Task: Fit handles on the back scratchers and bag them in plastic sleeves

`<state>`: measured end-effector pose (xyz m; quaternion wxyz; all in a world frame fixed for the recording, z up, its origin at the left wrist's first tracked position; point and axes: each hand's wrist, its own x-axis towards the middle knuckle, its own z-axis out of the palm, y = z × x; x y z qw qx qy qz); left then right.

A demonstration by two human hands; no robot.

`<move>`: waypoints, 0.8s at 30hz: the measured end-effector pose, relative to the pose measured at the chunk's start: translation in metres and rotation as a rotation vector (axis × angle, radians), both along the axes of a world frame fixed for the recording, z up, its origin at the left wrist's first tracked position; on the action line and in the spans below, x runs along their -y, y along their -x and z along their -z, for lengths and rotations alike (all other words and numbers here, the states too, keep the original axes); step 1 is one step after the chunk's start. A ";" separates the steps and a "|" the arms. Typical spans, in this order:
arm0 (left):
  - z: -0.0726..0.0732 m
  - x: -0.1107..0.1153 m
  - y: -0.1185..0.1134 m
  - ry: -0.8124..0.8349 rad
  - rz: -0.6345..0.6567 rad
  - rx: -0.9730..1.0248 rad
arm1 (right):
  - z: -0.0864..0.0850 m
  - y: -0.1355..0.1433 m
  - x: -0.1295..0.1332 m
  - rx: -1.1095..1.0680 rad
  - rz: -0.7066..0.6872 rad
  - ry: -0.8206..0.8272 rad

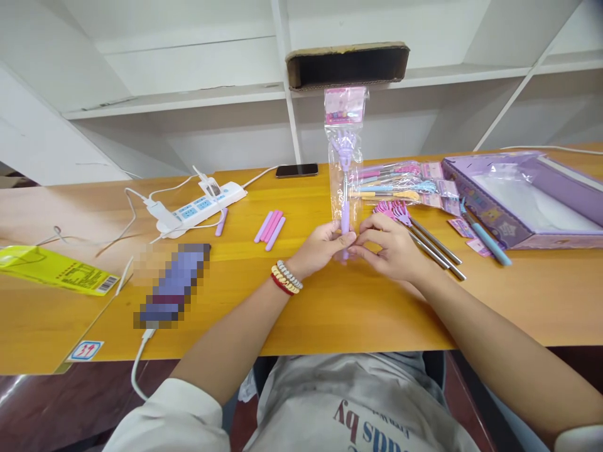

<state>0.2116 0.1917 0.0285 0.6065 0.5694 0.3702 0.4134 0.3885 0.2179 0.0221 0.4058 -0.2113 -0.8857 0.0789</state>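
A clear plastic package with a pink header card [345,107] stands upright before me, and inside it is a purple hand-shaped scratcher [345,154] with a metal rod and purple handle. My left hand [321,247] is closed round the lower end of the package, thumb across the handle. My right hand [387,246] pinches the bottom edge of the same package from the right. Just beyond my right hand lie pink scratcher heads [393,211] on metal rods. Packaged scratchers [405,185] are piled behind them, and a loose blue-handled one [490,243] lies further right.
A purple box [518,235] sits at the right. Pink and purple handles [270,229], a power strip [202,209], a blurred phone [174,285] on a cable and a yellow package [56,270] are to the left. A black phone [296,170] and a cardboard box [348,65] are behind.
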 end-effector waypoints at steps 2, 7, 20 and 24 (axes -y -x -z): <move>-0.002 0.003 -0.001 0.019 0.014 -0.017 | 0.000 0.001 0.001 -0.027 0.019 0.040; -0.002 0.005 0.002 -0.004 0.059 -0.010 | 0.002 0.001 0.000 -0.059 0.056 0.101; -0.004 0.004 0.018 0.170 0.408 -0.219 | -0.005 -0.004 -0.019 -0.749 0.092 0.726; -0.009 0.003 0.029 0.198 0.459 -0.303 | -0.010 -0.012 -0.030 -0.928 0.124 0.829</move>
